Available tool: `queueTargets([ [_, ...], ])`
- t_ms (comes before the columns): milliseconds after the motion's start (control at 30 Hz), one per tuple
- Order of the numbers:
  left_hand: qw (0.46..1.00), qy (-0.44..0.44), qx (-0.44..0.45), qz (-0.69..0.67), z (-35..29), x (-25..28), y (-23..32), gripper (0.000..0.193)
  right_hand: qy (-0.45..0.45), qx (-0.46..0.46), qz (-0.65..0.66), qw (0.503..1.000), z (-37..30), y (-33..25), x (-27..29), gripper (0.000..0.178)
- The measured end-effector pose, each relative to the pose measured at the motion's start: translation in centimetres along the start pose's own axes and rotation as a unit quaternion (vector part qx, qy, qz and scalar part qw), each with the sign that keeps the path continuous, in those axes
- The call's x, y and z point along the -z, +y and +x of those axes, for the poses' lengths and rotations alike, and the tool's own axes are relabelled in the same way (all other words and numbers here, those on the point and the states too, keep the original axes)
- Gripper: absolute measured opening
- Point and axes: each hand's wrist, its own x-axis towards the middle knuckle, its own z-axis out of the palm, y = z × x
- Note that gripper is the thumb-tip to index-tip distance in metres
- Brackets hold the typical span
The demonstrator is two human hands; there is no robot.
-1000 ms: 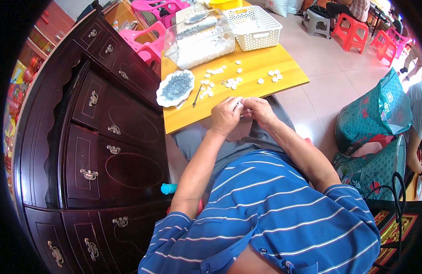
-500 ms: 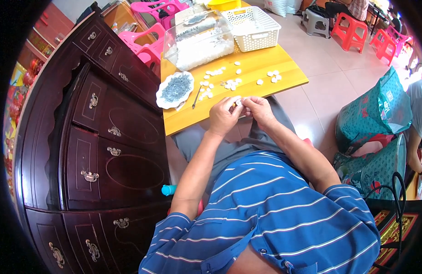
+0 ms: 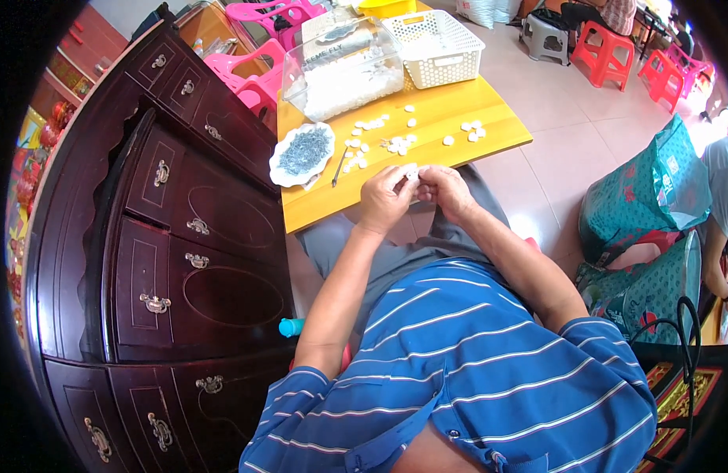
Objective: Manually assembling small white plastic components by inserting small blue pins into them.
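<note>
My left hand (image 3: 386, 199) and my right hand (image 3: 446, 191) meet just past the near edge of the yellow table (image 3: 309, 211). Both are closed, fingertips pinched about a small white round piece (image 3: 412, 173); the fingers partly cover it. Beyond them, several similar white discs (image 3: 397, 145) lie in loose groups on the tabletop. A thin dark stick-like tool (image 3: 337, 169) rests left of the hands. Beside it stands a white scalloped dish (image 3: 278, 167) full of small dark grey pieces (image 3: 304, 150).
A clear plastic bin (image 3: 298, 101) of white pieces and a white perforated basket (image 3: 447, 69) occupy the table's far end. Dark wooden drawers (image 3: 222, 272) stand close on the left. Teal bags (image 3: 636, 197) sit to the right, near another person's arm (image 3: 715, 252).
The small white piece has turned slightly between my fingertips, and my right fingers have shifted a little. Everything on the table stays put.
</note>
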Motion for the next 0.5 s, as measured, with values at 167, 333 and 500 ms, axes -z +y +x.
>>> queueTargets([
  [167,1.000,0.002,0.011,-0.021,0.1,0.0,0.0,0.020,-0.008,0.007,-0.011,1.000,0.2,0.0,0.2,0.014],
  [333,0.999,-0.004,0.014,-0.035,0.0,0.1,-0.2,0.019,-0.014,-0.002,-0.006,1.000,-0.4,-0.3,-0.2,0.020],
  [500,0.999,0.005,-0.006,-0.036,-0.1,0.3,-0.2,0.018,-0.014,-0.008,-0.005,1.000,-0.6,-0.4,-0.3,0.021],
])
